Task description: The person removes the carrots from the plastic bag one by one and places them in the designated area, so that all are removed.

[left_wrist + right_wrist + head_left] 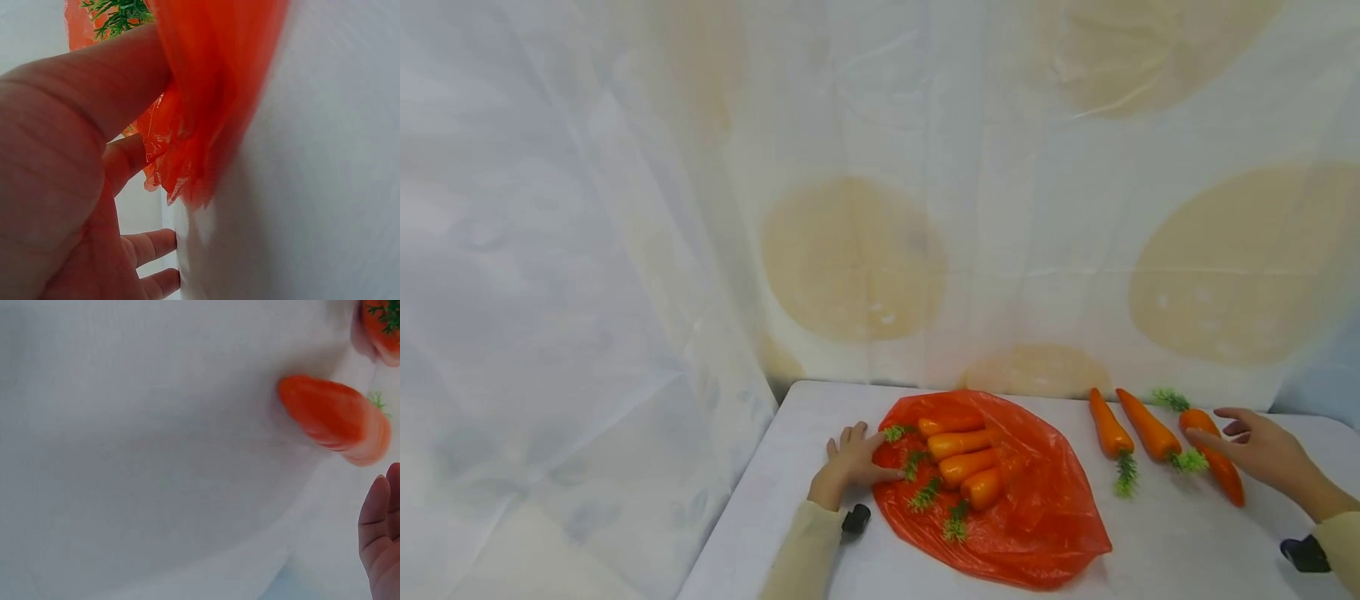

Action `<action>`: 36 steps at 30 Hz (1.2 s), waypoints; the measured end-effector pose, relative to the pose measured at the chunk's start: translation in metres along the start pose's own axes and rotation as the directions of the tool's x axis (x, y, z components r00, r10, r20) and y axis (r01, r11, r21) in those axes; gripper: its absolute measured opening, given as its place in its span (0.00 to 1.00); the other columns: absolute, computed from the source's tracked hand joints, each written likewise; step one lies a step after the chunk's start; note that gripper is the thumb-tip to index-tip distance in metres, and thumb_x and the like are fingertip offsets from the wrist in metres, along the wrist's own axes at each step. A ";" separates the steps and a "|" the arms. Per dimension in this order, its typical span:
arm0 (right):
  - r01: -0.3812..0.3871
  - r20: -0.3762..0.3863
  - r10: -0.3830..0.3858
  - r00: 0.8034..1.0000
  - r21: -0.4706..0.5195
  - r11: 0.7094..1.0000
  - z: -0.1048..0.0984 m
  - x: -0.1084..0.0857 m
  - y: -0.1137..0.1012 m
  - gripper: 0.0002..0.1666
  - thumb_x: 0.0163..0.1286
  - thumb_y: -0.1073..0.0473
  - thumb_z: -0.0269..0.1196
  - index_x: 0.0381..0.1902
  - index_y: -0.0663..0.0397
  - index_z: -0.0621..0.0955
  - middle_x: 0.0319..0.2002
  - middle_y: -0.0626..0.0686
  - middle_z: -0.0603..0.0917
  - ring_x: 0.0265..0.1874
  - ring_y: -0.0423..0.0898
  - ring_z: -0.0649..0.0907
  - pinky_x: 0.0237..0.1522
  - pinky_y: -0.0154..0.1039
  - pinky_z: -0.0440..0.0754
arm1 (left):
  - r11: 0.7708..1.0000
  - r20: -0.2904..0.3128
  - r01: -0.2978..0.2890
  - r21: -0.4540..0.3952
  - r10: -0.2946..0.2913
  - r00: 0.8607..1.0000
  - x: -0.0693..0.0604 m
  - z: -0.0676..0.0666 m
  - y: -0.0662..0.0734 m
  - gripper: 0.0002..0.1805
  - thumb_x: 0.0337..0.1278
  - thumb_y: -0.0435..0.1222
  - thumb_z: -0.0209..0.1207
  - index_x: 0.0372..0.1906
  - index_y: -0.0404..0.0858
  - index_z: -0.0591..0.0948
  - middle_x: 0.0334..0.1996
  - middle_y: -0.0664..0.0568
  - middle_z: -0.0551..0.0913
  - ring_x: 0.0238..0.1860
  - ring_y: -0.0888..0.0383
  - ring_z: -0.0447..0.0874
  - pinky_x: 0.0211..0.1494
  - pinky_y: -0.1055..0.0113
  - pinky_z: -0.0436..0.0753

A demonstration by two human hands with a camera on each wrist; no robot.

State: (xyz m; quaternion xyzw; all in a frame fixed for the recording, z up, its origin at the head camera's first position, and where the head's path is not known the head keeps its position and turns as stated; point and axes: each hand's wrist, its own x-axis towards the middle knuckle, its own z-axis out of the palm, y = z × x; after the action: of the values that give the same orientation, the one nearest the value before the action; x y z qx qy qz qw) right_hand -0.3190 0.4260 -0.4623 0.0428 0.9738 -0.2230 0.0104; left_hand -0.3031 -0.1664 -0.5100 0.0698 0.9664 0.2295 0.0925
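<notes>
A red plastic bag point(1045, 508) lies on the table with several orange toy carrots point(966, 442) inside its mouth, their green tops toward my left hand point(850, 467). That hand touches the bag's left edge with thumb and index finger apart; in the left wrist view the thumb's tip is hidden behind the red plastic point(206, 81). On the right lie 3 loose carrots. My right hand point(1270, 450) hovers at the rightmost carrot point(1225, 479), its thumb over it in the head view. In the right wrist view, fingers point(375, 519) show apart from a carrot point(331, 415).
The other loose carrots, one on the left point(1108, 425) and one in the middle point(1150, 429), lie between bag and right hand. A white table point(1187, 542) bears everything. Behind it hangs a pale curtain point(1037, 250) with tan round patches; another pale sheet point(550, 333) hangs at left.
</notes>
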 end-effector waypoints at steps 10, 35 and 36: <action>0.157 0.022 -0.157 0.987 -0.004 0.988 -0.011 -0.009 -0.028 0.52 0.66 0.34 0.63 0.62 0.78 0.64 0.47 0.77 0.75 0.40 0.65 0.78 0.35 0.52 0.86 | 1.000 -0.008 -0.011 -0.010 0.011 1.000 0.000 -0.002 0.001 0.43 0.46 0.60 0.69 0.68 0.48 0.73 0.73 0.39 0.59 0.72 0.37 0.52 0.72 0.29 0.47; 0.362 -0.069 -0.359 0.931 0.030 0.932 0.001 -0.036 -0.085 0.42 0.59 0.41 0.71 0.60 0.66 0.75 0.42 0.58 0.82 0.37 0.49 0.80 0.29 0.28 0.77 | 0.999 0.008 0.009 -0.039 -0.008 1.000 -0.001 -0.003 0.004 0.44 0.45 0.59 0.70 0.69 0.48 0.73 0.73 0.38 0.59 0.72 0.36 0.52 0.73 0.29 0.46; 0.367 -0.067 -0.364 0.929 0.030 0.930 0.001 -0.037 -0.089 0.42 0.59 0.41 0.72 0.60 0.65 0.75 0.42 0.58 0.82 0.37 0.48 0.79 0.29 0.28 0.77 | 0.999 0.008 0.009 -0.037 -0.009 1.000 0.000 -0.004 0.004 0.44 0.45 0.59 0.70 0.69 0.48 0.72 0.73 0.38 0.58 0.72 0.36 0.52 0.73 0.29 0.46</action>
State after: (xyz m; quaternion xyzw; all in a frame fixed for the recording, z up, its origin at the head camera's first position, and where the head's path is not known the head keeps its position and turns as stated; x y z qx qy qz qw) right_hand -0.2903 0.3428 -0.4234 -0.1324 0.9597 -0.2402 -0.0614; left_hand -0.3035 -0.1645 -0.5044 0.0645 0.9618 0.2468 0.0988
